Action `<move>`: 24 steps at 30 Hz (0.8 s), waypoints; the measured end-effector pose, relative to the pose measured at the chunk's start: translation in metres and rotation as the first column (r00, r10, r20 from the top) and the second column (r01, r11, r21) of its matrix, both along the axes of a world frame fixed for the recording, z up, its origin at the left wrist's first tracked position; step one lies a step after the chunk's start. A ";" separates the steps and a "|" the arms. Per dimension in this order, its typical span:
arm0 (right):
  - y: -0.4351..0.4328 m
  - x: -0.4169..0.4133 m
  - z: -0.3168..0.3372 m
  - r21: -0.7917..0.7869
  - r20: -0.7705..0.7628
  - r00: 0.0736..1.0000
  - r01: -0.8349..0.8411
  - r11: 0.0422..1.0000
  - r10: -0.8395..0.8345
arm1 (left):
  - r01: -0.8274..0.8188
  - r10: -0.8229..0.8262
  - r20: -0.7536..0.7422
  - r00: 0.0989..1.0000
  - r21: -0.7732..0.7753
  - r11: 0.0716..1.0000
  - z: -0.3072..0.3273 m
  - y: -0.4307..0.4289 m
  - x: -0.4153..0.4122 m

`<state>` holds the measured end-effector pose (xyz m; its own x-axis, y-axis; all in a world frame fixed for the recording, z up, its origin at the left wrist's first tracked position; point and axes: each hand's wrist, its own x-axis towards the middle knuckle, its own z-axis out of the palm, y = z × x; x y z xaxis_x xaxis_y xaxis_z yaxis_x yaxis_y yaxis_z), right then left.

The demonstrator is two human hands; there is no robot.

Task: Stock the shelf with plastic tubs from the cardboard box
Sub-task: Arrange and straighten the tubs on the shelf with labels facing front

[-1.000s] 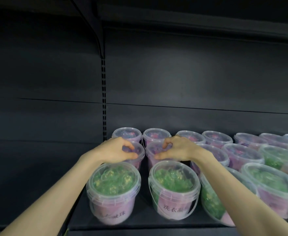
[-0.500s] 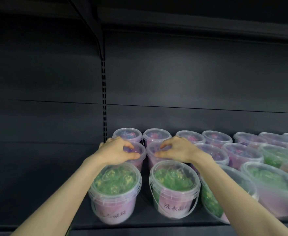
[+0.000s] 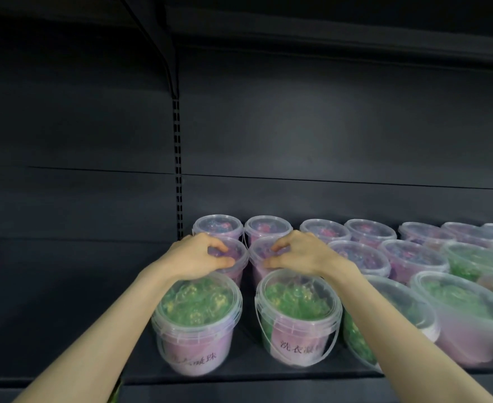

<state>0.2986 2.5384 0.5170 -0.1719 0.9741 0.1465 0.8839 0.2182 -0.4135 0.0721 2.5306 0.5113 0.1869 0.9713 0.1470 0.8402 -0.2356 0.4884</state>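
L hand (image 3: 194, 257) curls over left pink tub (image 3: 236, 253) in 2nd row, thumb & fingers on lid rim. R hand (image 3: 300, 254) does same on right pink tub (image 3: 257, 255) beside it; prob. gripping, lids blurry. Both tubs upright on shelf (image 3: 246, 370), just behind green tubs (image 3: 197, 318) at front.

A dark shelf (image 3: 241, 373) carries clear lidded tubs standing upright and close together in three rows. The front tubs (image 3: 297, 318) hold green contents above pink labels. The middle tubs (image 3: 356, 254) and back tubs (image 3: 267, 228) show mostly pink and blue contents.
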 end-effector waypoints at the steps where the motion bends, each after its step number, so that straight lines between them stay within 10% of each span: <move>1: 0.000 0.000 0.000 0.006 0.009 1.000 0.007 1.000 -0.007 | 0.004 -0.004 0.007 1.000 -0.002 1.000 -0.001 0.001 -0.001; 12: -0.018 -0.002 0.006 -0.048 0.008 1.000 -0.020 0.999 0.020 | 0.072 -0.074 0.083 0.994 0.027 0.997 -0.002 -0.011 0.001; 18: -0.087 0.006 -0.007 0.320 -0.200 0.971 -0.061 0.945 0.131 | 0.053 -0.155 0.250 0.956 0.371 0.927 -0.011 -0.078 -0.001; 24: -0.138 0.021 -0.032 0.287 -0.046 0.978 -0.180 0.941 0.202 | -0.050 -0.063 0.200 0.978 0.511 0.858 -0.041 -0.131 0.008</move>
<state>0.3197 2.4005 0.4851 -0.3290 0.8418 0.4280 0.7837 0.4963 -0.3736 0.0804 2.3995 0.4706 0.1045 0.7472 0.6563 0.7337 -0.5035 0.4564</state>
